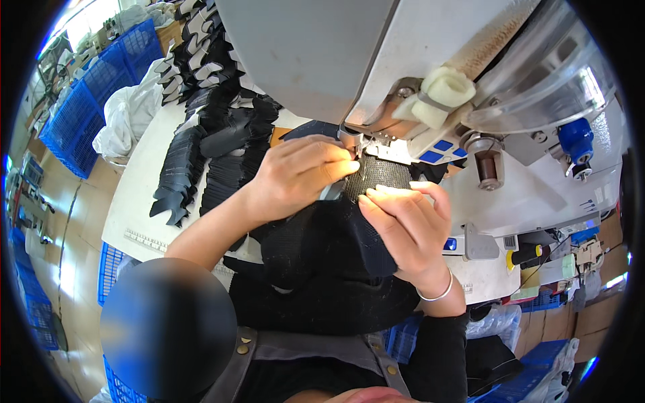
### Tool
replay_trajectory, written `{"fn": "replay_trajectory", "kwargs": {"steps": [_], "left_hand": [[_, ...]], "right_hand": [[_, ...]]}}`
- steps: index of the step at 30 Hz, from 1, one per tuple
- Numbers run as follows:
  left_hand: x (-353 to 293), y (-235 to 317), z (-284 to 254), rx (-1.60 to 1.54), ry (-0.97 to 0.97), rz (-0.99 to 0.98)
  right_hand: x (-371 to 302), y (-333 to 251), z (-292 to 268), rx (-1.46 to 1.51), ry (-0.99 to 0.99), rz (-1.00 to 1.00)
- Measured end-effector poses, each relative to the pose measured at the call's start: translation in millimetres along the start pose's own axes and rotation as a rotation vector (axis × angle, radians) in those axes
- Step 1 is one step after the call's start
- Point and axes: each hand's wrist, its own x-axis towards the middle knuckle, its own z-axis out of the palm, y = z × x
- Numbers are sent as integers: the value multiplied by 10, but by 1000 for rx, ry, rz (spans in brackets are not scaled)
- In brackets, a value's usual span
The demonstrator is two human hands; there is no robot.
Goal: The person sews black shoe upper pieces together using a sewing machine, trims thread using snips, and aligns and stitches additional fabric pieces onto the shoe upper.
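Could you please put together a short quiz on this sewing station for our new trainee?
1. True or false: both hands rest on the black fabric at the sewing machine.
2. Which hand has its fingertips nearest the needle? A) left hand B) right hand
3. What is worn on the right wrist?

Key: 1. True. 2. A: the left hand pinches the fabric right beside the needle. 3. A thin silver bracelet.
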Motion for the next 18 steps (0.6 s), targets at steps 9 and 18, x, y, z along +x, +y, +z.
{"fn": "replay_trajectory", "kwargs": {"steps": [9,18], "left_hand": [[-82,-164,88,-34,21,-219],[226,-294,-358,-453,-451,-601]], "right_hand": [[45,182,96,33,-26,16],[19,247,111,152,-41,113]]}}
